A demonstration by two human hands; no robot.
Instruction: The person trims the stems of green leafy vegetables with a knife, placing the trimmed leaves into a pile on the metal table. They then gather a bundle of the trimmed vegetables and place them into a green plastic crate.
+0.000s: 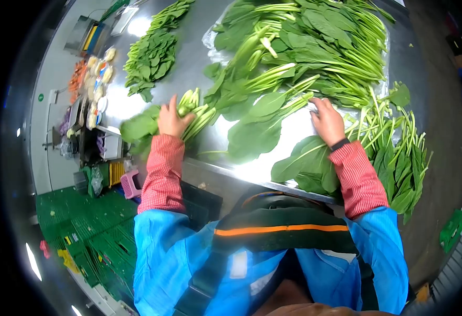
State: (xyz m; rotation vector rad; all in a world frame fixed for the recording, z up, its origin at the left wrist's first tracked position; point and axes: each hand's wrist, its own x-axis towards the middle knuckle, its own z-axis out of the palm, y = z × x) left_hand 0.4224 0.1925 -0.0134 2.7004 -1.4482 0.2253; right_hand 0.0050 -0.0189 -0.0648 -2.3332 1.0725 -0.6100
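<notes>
My left hand point(172, 120) is closed around a small bunch of leafy greens point(191, 118), its pale cut stem ends pointing up and right and its broad leaves hanging out to the left. My right hand point(328, 122), with a dark band at the wrist, has its fingertips at the stem end of a broad-leaved green stalk point(289, 109) and seems to pinch it; the contact is partly hidden. Between the hands, large leaves point(253, 138) lie on the shiny metal table point(202, 45). Another broad leaf point(307, 163) rests below my right hand.
A large heap of greens point(331, 47) on clear plastic covers the far side. A neat row of bunches point(152, 60) lies at the far left. Loose long-stemmed greens point(399, 163) overhang the right edge. A pink stool point(131, 184) and green pallets point(89, 221) stand at left.
</notes>
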